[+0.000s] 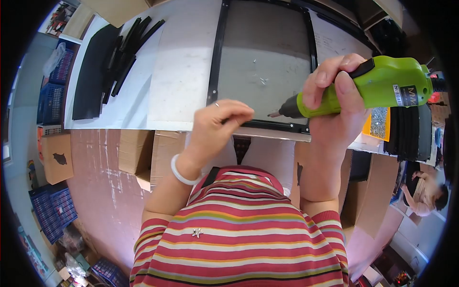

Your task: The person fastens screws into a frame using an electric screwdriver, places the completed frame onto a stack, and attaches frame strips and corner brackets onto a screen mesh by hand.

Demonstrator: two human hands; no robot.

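My right hand [340,98] is wrapped round a green electric screwdriver [394,79], whose bit points left above the near edge of a flat panel. That grey panel [263,38] has a black frame [214,67] and lies on the white table. Several tiny silver screws [262,81] are scattered on its surface. Beside the frame's near left corner, my left hand [215,124] is closed with thumb and fingertips pinched together. Whatever is between those fingertips is too small or hidden to make out. A short gap separates the bit from the left fingers.
Black strips [125,52] and a dark sheet [91,76] lie at the table's left. An orange bin [381,125] of small metal parts stands at the right, by stacked black pieces [410,131]. Cardboard boxes [135,150] stand below. Another person [423,193] sits far right.
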